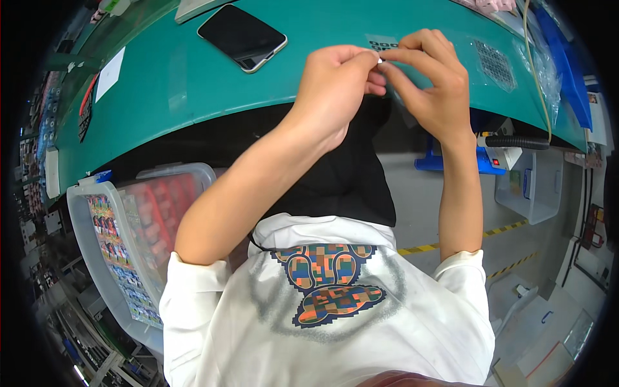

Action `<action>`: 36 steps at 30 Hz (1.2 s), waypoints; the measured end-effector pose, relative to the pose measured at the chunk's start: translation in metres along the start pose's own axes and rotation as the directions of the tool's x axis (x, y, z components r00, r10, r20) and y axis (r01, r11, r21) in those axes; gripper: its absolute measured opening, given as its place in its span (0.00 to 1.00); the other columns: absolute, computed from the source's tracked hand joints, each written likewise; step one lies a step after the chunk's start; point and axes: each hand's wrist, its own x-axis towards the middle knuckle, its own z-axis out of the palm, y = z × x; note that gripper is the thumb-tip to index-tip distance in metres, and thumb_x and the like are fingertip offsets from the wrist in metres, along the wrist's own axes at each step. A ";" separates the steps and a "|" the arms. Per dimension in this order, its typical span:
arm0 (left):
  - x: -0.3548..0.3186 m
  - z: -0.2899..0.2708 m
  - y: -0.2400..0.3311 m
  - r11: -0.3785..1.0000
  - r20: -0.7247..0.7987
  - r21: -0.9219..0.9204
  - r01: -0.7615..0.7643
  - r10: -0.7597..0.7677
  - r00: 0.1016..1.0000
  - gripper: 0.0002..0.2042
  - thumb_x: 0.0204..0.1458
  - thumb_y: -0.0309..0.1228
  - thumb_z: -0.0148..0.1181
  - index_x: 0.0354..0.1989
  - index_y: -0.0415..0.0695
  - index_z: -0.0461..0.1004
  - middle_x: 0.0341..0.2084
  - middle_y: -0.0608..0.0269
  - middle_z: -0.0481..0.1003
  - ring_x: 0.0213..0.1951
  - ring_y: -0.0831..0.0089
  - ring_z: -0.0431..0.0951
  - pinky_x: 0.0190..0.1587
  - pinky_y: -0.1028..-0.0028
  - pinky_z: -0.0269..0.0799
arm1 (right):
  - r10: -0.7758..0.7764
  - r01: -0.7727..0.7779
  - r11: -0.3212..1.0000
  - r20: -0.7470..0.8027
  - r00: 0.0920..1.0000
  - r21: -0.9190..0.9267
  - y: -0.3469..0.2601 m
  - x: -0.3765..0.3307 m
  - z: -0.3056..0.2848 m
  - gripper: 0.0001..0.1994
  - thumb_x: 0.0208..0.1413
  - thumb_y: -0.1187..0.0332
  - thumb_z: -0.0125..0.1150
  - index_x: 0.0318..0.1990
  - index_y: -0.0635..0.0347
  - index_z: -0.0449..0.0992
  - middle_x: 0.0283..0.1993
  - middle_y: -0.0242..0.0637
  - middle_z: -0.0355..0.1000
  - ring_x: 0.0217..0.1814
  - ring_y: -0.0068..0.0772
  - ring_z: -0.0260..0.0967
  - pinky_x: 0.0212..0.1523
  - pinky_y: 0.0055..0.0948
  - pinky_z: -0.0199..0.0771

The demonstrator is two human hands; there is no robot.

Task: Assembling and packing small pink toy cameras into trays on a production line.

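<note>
My left hand (335,87) and my right hand (437,84) meet just above the near edge of the green worktop (258,93). The fingertips of both are closed in a pinch on a tiny white and dark piece (380,61), too small to name. Right behind the fingers lies a clear sheet with black rounded-square outlines (382,44), partly hidden by my hands. A second clear sheet with rows of small dark shapes (495,66) rests to the right of my right hand.
A dark-screened smartphone (242,37) lies on the worktop, left of my hands. White paper (110,75) is at the far left. Below the worktop stand a clear plastic bin (103,187) on the left and another (532,190) on the right. A pale cable (534,71) crosses the right side.
</note>
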 end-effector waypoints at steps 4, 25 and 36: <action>0.033 0.002 0.001 0.999 0.003 0.009 0.036 -0.036 0.999 0.10 0.63 0.25 0.53 0.40 0.28 0.76 0.33 0.54 0.76 0.33 0.74 0.75 0.39 0.79 0.74 | 0.111 -0.109 0.992 -0.025 0.994 0.070 0.025 0.004 0.008 0.07 0.47 0.78 0.71 0.35 0.62 0.84 0.35 0.31 0.71 0.36 0.27 0.65 0.39 0.23 0.66; 0.008 -0.038 0.072 0.724 0.042 0.673 -0.150 0.164 0.986 0.13 0.63 0.32 0.56 0.41 0.32 0.79 0.28 0.57 0.77 0.27 0.75 0.75 0.28 0.78 0.71 | 0.427 -0.430 0.885 0.053 0.903 0.179 0.043 -0.004 0.021 0.06 0.53 0.73 0.70 0.34 0.66 0.84 0.34 0.30 0.74 0.32 0.24 0.66 0.35 0.21 0.66; -0.385 -0.298 0.240 -0.081 -0.226 0.890 0.448 0.774 0.591 0.15 0.62 0.40 0.59 0.42 0.40 0.82 0.31 0.66 0.81 0.30 0.78 0.74 0.34 0.77 0.70 | 0.449 -0.449 0.891 0.249 0.858 -0.059 0.082 -0.013 -0.002 0.12 0.66 0.65 0.61 0.49 0.61 0.84 0.47 0.28 0.80 0.50 0.26 0.76 0.55 0.21 0.72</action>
